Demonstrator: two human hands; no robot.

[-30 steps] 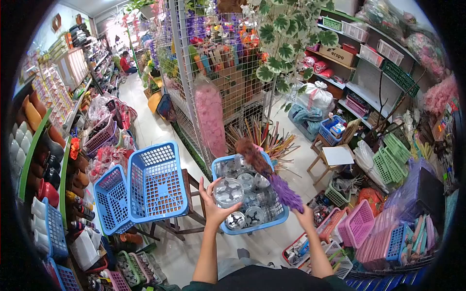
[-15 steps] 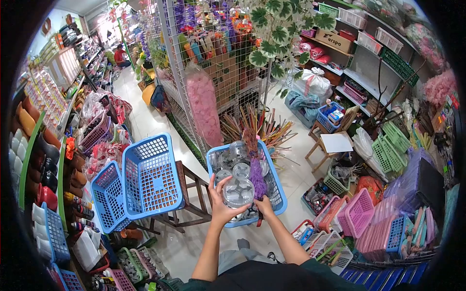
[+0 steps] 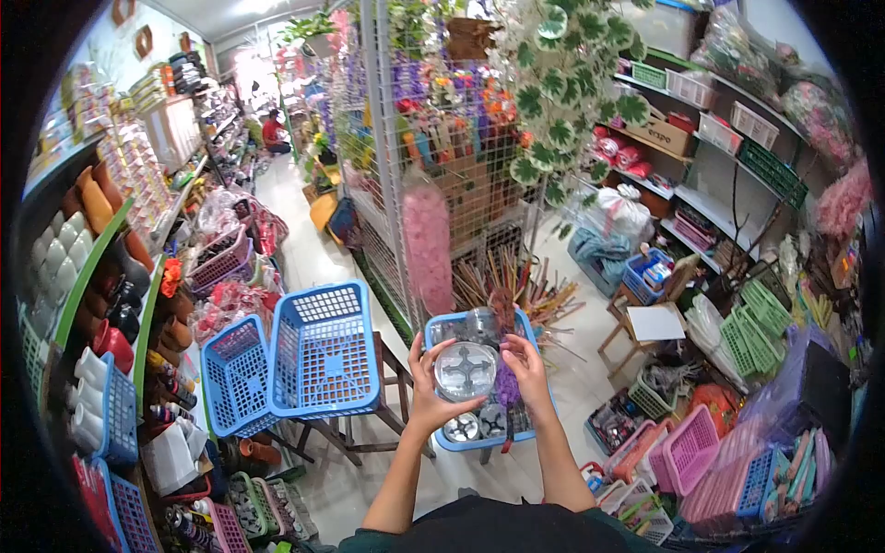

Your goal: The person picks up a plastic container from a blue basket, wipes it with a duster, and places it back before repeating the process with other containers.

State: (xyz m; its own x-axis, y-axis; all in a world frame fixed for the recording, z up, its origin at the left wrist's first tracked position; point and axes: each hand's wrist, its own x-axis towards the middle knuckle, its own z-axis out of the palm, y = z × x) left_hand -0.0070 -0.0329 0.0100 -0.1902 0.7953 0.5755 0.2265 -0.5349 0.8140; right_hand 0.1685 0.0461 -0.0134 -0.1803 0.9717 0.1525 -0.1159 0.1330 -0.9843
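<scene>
My left hand (image 3: 433, 396) is wrapped around a clear round glass vessel (image 3: 465, 370), its base with a cross-shaped pattern turned up toward me. On the other side, my right hand (image 3: 529, 373) is raised with fingers apart, fingertips right by the vessel's right edge. Both hands are over a blue plastic basket (image 3: 546, 405) holding several more clear vessels, such as one at the front (image 3: 461, 427). A purple bundle (image 3: 506, 382) of dried-looking stems lies along the basket's right side, partly hidden by my right hand.
Two blue baskets (image 3: 323, 355) stand on a dark wooden stool (image 3: 392, 387) to the left. Behind is a wire-mesh rack (image 3: 479, 207) with artificial flowers. Shelves of vases (image 3: 88, 249) line the left; pink baskets (image 3: 687, 456) crowd the right. A person (image 3: 275, 134) sits far down the aisle.
My right hand has left the purple bundle and risen to the vessel's right side. My left hand still holds the vessel. The view has tilted up and shifted.
</scene>
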